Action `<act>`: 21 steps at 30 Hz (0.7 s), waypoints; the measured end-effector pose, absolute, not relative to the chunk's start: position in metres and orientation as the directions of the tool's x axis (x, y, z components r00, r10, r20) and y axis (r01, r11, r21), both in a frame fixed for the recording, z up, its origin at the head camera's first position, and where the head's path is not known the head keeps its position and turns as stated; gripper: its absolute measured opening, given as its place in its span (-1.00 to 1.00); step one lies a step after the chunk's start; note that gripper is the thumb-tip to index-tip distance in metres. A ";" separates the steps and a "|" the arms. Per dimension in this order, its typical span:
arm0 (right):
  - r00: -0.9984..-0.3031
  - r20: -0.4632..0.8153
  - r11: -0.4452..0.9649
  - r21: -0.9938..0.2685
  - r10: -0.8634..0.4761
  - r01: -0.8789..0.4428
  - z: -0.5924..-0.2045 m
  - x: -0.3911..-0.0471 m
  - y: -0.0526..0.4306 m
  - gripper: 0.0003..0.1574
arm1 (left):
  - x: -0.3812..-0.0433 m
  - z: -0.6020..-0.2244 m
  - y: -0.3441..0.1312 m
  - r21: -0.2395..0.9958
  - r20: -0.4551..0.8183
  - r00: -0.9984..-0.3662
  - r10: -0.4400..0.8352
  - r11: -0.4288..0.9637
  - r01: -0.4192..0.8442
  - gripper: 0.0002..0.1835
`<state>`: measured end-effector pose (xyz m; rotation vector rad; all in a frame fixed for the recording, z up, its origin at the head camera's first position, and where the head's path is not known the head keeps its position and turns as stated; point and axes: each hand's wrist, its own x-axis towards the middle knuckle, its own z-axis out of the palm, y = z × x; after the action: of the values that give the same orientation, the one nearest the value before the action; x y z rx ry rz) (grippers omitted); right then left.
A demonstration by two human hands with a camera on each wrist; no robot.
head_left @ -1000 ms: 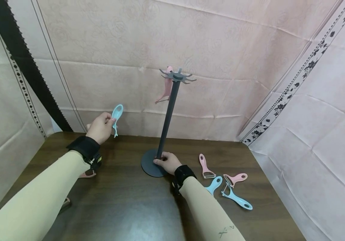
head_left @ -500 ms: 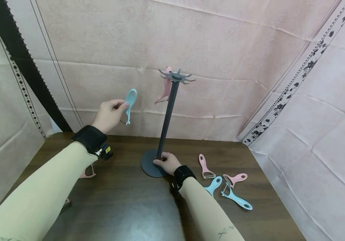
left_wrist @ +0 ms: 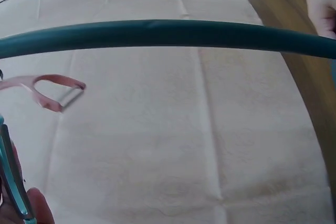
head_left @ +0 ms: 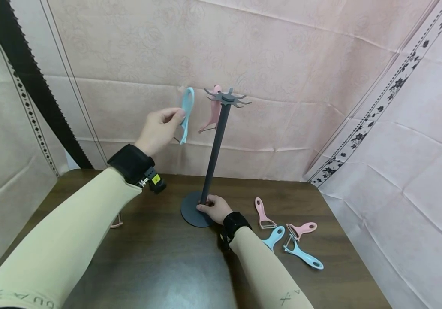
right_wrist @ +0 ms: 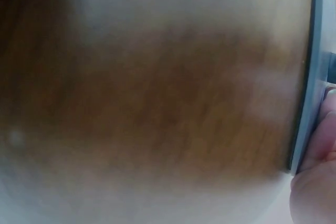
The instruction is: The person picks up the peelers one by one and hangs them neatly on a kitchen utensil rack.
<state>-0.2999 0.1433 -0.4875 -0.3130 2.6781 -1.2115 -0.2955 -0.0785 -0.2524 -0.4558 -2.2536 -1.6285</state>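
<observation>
The blue peeler (head_left: pixel 187 110) my left grip (head_left: pixel 160 130) pinches has risen nearer the rack (head_left: pixel 215 150) my right grip (head_left: pixel 217 210) holds; a pink one (head_left: pixel 215 112) hangs, others (head_left: pixel 308 258) seemingly remain.

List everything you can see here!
Table: one, brown, below.
Cloth: count unclear, pale, back and sides.
Strip: one, black, left.
Stand: one, grey, on table.
Hanging peeler: one, pink, on stand.
Held peeler: one, blue, left grip.
Pink peelers: two, pink, table's right.
Blue peelers: two, blue, table's right.
Covered thing: one, pink, table's left.
Sleeves: two, pale, both arms.
Wristbands: two, black, both wrists.
Left grip: one, bare, mid-air.
Right grip: one, bare, stand's foot.
</observation>
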 end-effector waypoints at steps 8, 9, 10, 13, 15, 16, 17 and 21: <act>-0.959 -0.085 0.639 -0.761 -0.272 -0.114 -0.487 -0.300 0.144 -0.81 | -0.302 -0.241 -0.072 0.831 0.474 -0.875 0.098 0.279 0.482 -0.55; -0.958 -0.086 0.638 -0.762 -0.272 -0.113 -0.487 -0.300 0.144 -0.81 | -0.302 -0.241 -0.072 0.831 0.475 -0.874 0.098 0.277 0.483 -0.55; -0.959 -0.087 0.638 -0.762 -0.271 -0.111 -0.486 -0.300 0.144 -0.81 | -0.302 -0.240 -0.072 0.830 0.476 -0.874 0.097 0.278 0.484 -0.55; -0.959 -0.085 0.637 -0.763 -0.269 -0.111 -0.485 -0.299 0.143 -0.81 | -0.302 -0.239 -0.071 0.829 0.476 -0.874 0.096 0.281 0.483 -0.56; -0.959 -0.083 0.636 -0.763 -0.270 -0.113 -0.485 -0.299 0.143 -0.81 | -0.302 -0.239 -0.070 0.832 0.474 -0.875 0.096 0.277 0.481 -0.56; -0.959 -0.083 0.635 -0.764 -0.270 -0.113 -0.484 -0.299 0.143 -0.81 | -0.302 -0.239 -0.069 0.833 0.473 -0.876 0.095 0.277 0.479 -0.56; -0.959 -0.082 0.632 -0.766 -0.271 -0.113 -0.484 -0.299 0.143 -0.81 | -0.301 -0.238 -0.069 0.834 0.472 -0.877 0.095 0.275 0.479 -0.56; -0.959 -0.080 0.627 -0.771 -0.273 -0.114 -0.485 -0.299 0.144 -0.81 | -0.301 -0.238 -0.066 0.836 0.470 -0.877 0.098 0.271 0.478 -0.56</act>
<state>-0.2989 0.1439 -0.4848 -0.3205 2.6586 -1.2399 -0.3008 -0.0662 -0.2381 -0.5257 -2.2213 -1.6381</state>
